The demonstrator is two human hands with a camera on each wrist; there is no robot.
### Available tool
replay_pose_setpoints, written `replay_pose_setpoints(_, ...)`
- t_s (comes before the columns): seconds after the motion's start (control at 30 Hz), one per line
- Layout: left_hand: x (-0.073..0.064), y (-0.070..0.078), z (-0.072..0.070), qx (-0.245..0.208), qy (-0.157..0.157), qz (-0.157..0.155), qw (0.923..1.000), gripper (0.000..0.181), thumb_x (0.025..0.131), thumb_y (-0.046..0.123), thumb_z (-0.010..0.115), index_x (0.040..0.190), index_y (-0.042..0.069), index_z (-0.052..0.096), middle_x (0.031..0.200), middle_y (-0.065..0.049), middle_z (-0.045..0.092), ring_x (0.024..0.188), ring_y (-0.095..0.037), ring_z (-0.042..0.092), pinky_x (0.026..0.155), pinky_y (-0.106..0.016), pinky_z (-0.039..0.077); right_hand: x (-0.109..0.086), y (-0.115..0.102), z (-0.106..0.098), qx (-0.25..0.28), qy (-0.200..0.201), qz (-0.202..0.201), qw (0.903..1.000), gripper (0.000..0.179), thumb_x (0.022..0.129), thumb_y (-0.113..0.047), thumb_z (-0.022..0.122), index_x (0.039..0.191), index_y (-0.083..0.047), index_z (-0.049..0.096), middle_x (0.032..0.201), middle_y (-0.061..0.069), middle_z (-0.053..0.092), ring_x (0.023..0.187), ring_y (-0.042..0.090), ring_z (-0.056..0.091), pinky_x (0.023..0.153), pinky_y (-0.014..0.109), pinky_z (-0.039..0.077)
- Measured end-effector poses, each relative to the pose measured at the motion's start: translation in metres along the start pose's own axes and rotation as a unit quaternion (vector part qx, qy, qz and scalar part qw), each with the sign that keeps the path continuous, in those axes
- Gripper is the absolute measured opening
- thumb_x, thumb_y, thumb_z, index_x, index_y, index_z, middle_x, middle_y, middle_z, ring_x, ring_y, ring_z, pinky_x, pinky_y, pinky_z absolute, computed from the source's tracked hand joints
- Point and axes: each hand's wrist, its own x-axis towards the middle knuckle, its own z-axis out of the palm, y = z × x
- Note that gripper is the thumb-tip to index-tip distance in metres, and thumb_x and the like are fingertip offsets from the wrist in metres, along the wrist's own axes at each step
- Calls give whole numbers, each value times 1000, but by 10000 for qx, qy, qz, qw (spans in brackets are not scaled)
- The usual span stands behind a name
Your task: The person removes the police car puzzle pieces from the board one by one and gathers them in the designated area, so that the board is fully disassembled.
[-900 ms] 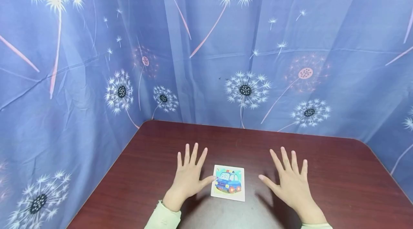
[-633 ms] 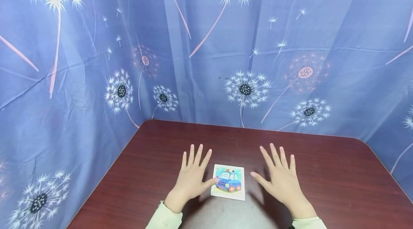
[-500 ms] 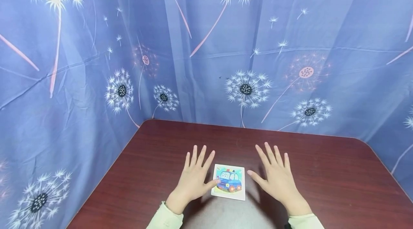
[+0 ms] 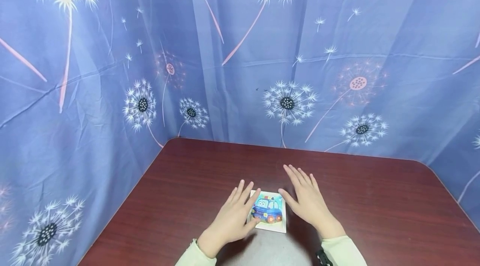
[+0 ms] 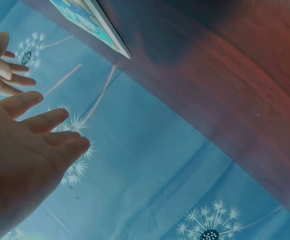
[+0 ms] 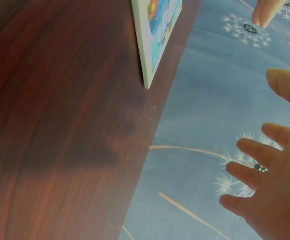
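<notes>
A square picture puzzle board (image 4: pixel 267 211) with a white border and a blue cartoon car lies flat on the table. My left hand (image 4: pixel 233 217) is over its left side in the head view, fingers extended, its thumb and a fingertip overlapping the board's edge. On the other side my right hand (image 4: pixel 309 201) has its fingers straight, the thumb tip by the board's upper right corner. In the left wrist view the left hand (image 5: pixel 24 155) appears raised off the table, apart from the board (image 5: pixel 92 22). The right wrist view likewise shows the right hand (image 6: pixel 270 170) apart from the board (image 6: pixel 155 35).
The dark red-brown wooden table (image 4: pixel 210 162) has rounded far corners. A blue curtain (image 4: pixel 240 91) with a dandelion print hangs behind it and along the left side. A black band (image 4: pixel 323 257) shows at the right sleeve.
Both hands have moved inward toward the board, the right one farther to the left. Their fingers have drawn closer together. The board lies where it was.
</notes>
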Motion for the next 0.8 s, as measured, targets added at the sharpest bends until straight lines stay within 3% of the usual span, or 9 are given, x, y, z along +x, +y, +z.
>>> replay_pose_setpoints(0.3, -5, 9, 2, -290, -451, 261, 9982, 67, 93, 40, 58, 145, 3, 40, 151, -17, 35, 141, -34, 29, 111, -44, 31, 10, -3, 8, 859, -96, -122, 9962, 59, 92, -25, 64, 144, -5, 43, 143, 17, 47, 131, 38, 43, 104, 60, 33)
replay_pose_setpoints(0.47, -6, 10, 6, -388, -767, 354, 9957, 67, 94, 42, 56, 146, 3, 39, 151, -17, 35, 140, -34, 31, 110, -43, 33, 16, -2, 15, 1550, -360, -51, 9872, 52, 94, -21, 62, 141, -6, 47, 140, 16, 50, 129, 35, 46, 102, 56, 39)
replay_pose_setpoints(0.8, -9, 14, 9, -227, -1335, 547, 9893, 68, 96, 47, 51, 146, 2, 39, 152, -18, 33, 139, -33, 33, 110, -42, 34, 28, -5, 36, 2270, -1022, -191, 9683, 41, 95, -16, 60, 132, 0, 55, 126, 20, 60, 117, 38, 56, 95, 54, 45)
